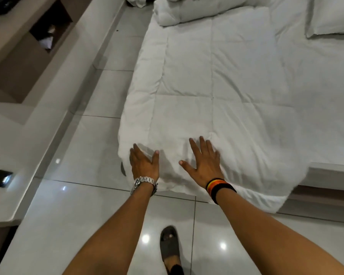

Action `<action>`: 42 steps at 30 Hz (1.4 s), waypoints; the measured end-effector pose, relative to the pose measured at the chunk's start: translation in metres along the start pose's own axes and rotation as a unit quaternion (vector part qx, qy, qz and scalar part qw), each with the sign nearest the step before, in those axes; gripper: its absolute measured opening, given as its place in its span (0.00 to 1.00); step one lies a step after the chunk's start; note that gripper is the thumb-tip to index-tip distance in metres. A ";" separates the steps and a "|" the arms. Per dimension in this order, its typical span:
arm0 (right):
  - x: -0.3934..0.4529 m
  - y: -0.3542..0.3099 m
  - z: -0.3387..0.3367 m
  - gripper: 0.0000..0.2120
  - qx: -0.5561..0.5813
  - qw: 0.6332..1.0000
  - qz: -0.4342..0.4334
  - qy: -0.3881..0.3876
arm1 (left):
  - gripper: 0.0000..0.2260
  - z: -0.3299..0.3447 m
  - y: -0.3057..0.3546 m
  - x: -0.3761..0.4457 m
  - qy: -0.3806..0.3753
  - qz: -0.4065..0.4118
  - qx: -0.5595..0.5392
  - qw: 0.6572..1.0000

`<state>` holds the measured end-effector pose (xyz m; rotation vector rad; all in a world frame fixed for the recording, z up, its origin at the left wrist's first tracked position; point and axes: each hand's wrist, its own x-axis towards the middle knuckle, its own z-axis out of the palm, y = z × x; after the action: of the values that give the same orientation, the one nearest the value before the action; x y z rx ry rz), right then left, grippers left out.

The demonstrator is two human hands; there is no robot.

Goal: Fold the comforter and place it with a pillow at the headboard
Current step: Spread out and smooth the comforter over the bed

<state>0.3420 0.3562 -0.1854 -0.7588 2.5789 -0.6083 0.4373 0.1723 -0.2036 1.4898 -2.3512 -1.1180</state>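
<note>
A white quilted comforter [216,80] lies as a long folded strip along the bed's left side, its near end hanging over the bed's foot. My left hand [144,162], with a metal watch, rests flat on the near left corner, fingers apart. My right hand [204,158], with a striped wristband, presses flat on the comforter a little to the right, fingers spread. Neither hand grips the fabric. A white pillow [332,16] lies at the far right on the bed. A bunched white bundle of bedding [187,10] sits at the comforter's far end.
Glossy white floor tiles [83,205] run along the bed's left side and in front of it. A low white and brown ledge with shelf niches [28,46] lines the left. My sandalled foot [170,247] stands on the floor below my hands. The bed base [326,187] shows at right.
</note>
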 end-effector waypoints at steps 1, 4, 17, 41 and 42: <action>0.013 -0.009 0.009 0.41 -0.023 1.000 -0.010 0.006 | 0.46 -0.003 -0.005 0.016 0.008 -0.009 -0.012 1.000; 0.051 -0.036 0.041 0.42 -0.072 0.997 -0.027 0.021 | 0.59 -0.010 -0.029 0.070 0.003 -0.080 -0.048 0.996; 0.079 -0.071 0.067 0.40 -0.089 0.995 0.028 -0.026 | 0.20 -0.080 -0.044 0.122 -0.100 -0.090 -0.134 0.982; 0.095 0.197 -0.079 0.39 -0.121 0.962 0.238 0.065 | 0.33 0.119 0.092 0.109 -0.034 0.351 0.316 0.881; 0.094 0.208 -0.079 0.41 -0.118 0.961 0.239 0.068 | 0.33 0.123 0.087 0.113 -0.038 0.348 0.323 0.879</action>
<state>0.1458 0.4835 -0.2456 -0.1383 2.8473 -0.2092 0.2595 0.1620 -0.2638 0.5398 -3.0832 -0.2139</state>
